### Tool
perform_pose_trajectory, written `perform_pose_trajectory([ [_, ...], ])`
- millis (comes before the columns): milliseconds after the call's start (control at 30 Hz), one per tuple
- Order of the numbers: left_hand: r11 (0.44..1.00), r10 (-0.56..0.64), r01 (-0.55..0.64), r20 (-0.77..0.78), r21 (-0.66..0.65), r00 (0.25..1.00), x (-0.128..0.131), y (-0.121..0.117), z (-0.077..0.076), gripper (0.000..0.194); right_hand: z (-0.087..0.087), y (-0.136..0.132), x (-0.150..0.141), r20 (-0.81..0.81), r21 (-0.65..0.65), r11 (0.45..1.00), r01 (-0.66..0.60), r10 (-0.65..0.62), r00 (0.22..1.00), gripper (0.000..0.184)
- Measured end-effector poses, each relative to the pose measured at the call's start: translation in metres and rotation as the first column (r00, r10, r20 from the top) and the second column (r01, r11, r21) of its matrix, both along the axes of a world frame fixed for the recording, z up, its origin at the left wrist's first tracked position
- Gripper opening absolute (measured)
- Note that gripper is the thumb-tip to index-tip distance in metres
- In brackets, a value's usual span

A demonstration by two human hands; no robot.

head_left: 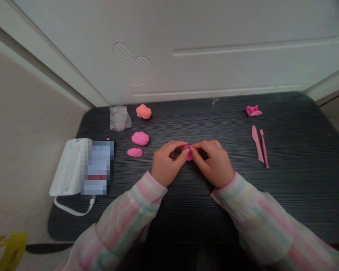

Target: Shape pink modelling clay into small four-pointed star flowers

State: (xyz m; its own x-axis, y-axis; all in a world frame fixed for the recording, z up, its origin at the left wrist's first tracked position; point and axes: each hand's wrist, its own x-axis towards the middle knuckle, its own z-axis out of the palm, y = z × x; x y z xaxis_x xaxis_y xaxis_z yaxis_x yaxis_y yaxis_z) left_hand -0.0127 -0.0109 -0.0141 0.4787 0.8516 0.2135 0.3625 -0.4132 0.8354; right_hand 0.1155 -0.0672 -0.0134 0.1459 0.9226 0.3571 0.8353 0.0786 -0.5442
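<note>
A small flattened piece of pink modelling clay [189, 154] is pinched between both hands above the middle of the dark table. My left hand [168, 160] grips its left edge with thumb and fingers. On the opposite edge, my right hand [213, 162] holds it the same way, the thumbs close together. Fingers cover much of the piece. Left of my hands lie a larger pink clay lump [140, 138] and a smaller pink lump [135, 152]. An orange clay lump [144, 111] sits behind them.
At the right lie a pink plastic knife [257, 143], a thin pink stick tool [264, 148] and a folded pink clay shape [253, 110]. A clear plastic wrapper [120, 118], a phone [97, 167] and a cabled white power bank [71, 167] are at the left. A white panel [214, 71] stands behind.
</note>
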Motion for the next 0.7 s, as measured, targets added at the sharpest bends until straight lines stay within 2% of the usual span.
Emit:
perform_pose_trajectory([
  [267,0.997,0.023,-0.025,0.021,0.077,1.000,-0.0009,0.0015,-0.0032,0.009,-0.0008,0.0001,0.0006,-0.007,0.018,1.000,-0.020,0.020,1.000,0.014],
  [433,0.996,0.084,-0.084,0.023,0.019,0.996,-0.0005,0.0021,0.0003,0.009,0.0005,-0.0007,-0.0012,-0.041,0.035,0.999,0.030,-0.029,0.999,0.013],
  [700,0.995,0.060,-0.060,0.002,-0.084,0.998,0.0001,-0.0007,-0.0008,0.020,0.0008,-0.0007,0.0007,0.035,0.103,0.993,0.059,-0.063,0.997,0.009],
])
